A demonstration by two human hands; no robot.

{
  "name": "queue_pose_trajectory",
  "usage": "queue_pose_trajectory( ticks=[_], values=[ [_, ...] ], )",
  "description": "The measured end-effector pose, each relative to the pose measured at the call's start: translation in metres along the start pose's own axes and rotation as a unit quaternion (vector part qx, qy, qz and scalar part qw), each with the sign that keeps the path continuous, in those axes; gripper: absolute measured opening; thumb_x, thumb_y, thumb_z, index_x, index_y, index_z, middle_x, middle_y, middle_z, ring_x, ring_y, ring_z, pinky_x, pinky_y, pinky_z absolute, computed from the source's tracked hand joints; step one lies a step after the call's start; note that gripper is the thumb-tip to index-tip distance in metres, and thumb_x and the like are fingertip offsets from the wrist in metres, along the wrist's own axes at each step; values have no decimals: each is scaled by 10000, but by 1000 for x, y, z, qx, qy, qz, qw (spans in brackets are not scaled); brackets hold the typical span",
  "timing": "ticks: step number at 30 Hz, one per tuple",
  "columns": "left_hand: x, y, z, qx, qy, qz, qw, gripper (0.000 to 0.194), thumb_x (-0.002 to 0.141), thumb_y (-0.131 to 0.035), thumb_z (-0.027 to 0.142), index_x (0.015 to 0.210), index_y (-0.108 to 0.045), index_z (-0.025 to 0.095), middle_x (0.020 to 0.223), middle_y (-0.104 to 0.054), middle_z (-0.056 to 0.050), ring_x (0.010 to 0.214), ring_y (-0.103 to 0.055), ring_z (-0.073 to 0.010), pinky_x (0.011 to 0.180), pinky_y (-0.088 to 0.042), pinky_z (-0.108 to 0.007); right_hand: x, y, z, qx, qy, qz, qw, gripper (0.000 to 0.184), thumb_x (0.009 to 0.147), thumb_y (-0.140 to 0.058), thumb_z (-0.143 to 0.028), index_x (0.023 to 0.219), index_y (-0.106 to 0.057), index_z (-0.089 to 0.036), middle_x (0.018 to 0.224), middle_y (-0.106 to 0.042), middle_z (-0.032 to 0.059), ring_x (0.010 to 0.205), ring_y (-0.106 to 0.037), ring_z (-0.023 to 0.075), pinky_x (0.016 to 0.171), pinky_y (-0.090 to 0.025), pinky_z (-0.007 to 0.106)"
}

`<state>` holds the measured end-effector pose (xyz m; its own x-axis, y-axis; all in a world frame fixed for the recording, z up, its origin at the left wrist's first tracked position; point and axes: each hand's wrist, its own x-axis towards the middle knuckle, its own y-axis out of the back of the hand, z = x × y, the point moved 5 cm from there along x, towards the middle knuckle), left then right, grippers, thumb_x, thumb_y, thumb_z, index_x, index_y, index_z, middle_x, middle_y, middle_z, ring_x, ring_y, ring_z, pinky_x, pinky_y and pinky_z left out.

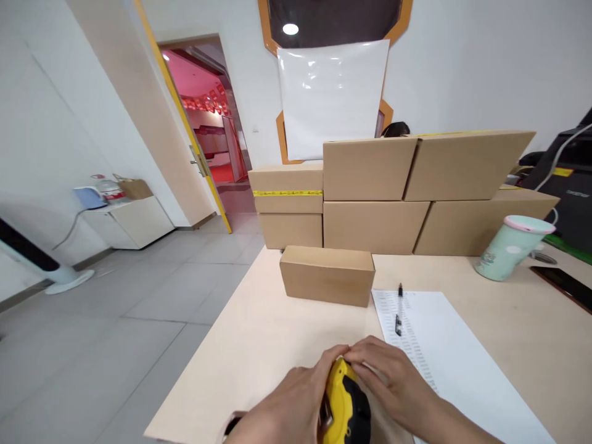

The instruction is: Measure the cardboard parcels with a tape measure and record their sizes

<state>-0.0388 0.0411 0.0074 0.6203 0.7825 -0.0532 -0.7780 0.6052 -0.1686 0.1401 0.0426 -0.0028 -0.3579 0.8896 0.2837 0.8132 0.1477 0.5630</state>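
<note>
A yellow and black tape measure (pixel 345 404) sits low in the middle of the view, above the near edge of the pale wooden table (pixel 259 345). My left hand (pixel 289 404) wraps around its left side. My right hand (pixel 393 382) pinches at its top front with the fingertips together. A small closed cardboard box (pixel 327 274) lies on the table just beyond my hands. To its right lies a printed sheet of paper (pixel 444 357) with a black pen (pixel 398 303) resting on its top left part.
Several larger cardboard boxes (pixel 370 197) are stacked like a wall at the table's far side, one with yellow tape (pixel 287 193). A mint green cup (pixel 511 246) and a dark phone (pixel 562 285) sit at the right. An open doorway (pixel 208 123) and a low white cabinet (pixel 132 222) are at the left.
</note>
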Motion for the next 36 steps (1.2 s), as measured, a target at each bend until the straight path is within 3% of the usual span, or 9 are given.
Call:
queue_pose_trajectory(
  ticks=[1, 4, 8, 12, 17, 21, 25, 31, 36],
  values=[
    [3, -1, -4, 130, 13, -21, 991, 869, 542, -733, 246, 1364, -455, 209, 1046, -630, -108, 986, -525, -356, 909, -341, -447, -2, 5, 10, -8, -24, 4, 1000, 247, 891, -452, -384, 971, -681, -340, 959, -715, 27, 900, -643, 244, 784, -522, 373],
    [14, 7, -15, 495, 48, -38, 867, 967, 548, -665, 295, 1425, -256, 295, 1209, -570, -89, 1005, -549, -333, 894, -375, -477, -3, 51, 59, -83, -154, 90, 980, 287, 883, -432, -439, 851, -644, -249, 865, -711, 40, 813, -642, 227, 695, -482, 322],
    [30, 29, -18, 631, 59, -4, 773, 941, 570, -549, 297, 1425, -157, 266, 1245, -535, -110, 1024, -560, -327, 818, -418, -463, 4, 104, 119, -249, -299, 131, 912, 246, 833, -463, -475, 764, -516, -245, 609, -623, 1, 591, -565, 206, 536, -331, 284],
    [45, 46, -19, 695, 85, -7, 713, 893, 588, -503, 341, 1414, -194, 203, 1238, -535, -146, 977, -589, -354, 758, -437, -474, 24, 103, 146, -240, -316, 114, 911, 179, 742, -598, -371, 701, -494, -231, 611, -596, 16, 647, -571, 215, 551, -283, 273],
    [57, 57, -19, 710, 100, -17, 697, 871, 607, -500, 398, 1400, -245, 144, 1198, -563, -173, 933, -613, -382, 749, -444, -502, 35, 100, 156, -143, -293, 110, 939, 97, 649, -585, -123, 690, -566, -209, 539, -590, -13, 603, -596, 179, 555, -353, 263],
    [65, 63, -22, 722, 108, -8, 684, 867, 602, -496, 392, 1396, -249, 145, 1197, -571, -179, 917, -625, -396, 739, -448, -510, 15, 134, 143, 5, -254, 158, 954, 240, 818, -441, -238, 961, -625, -177, 782, -720, 65, 745, -675, 193, 648, -489, 301],
    [73, 66, -21, 734, 121, -2, 668, 851, 606, -486, 390, 1389, -260, 148, 1203, -576, -179, 923, -630, -398, 742, -455, -506, -12, 166, 125, 199, -162, 235, 938, 341, 764, -639, -358, 1069, -610, -209, 1062, -704, 110, 1031, -632, 256, 827, -495, 382],
    [86, 66, -16, 732, 136, -1, 667, 842, 622, -484, 387, 1392, -293, 106, 1181, -589, -198, 971, -612, -400, 761, -455, -512, -23, 160, 136, 134, -137, 349, 917, 346, 683, -758, -431, 800, -502, -230, 594, -581, -51, 562, -544, 123, 547, -422, 249],
    [89, 71, -16, 730, 153, 5, 666, 790, 653, -483, 380, 1386, -333, 126, 1150, -621, -178, 1008, -602, -359, 801, -461, -485, -21, 139, 153, 166, -167, 383, 893, 384, 863, -471, -594, 740, -511, -233, 508, -503, -48, 493, -466, 118, 529, -407, 258]
  ],
)
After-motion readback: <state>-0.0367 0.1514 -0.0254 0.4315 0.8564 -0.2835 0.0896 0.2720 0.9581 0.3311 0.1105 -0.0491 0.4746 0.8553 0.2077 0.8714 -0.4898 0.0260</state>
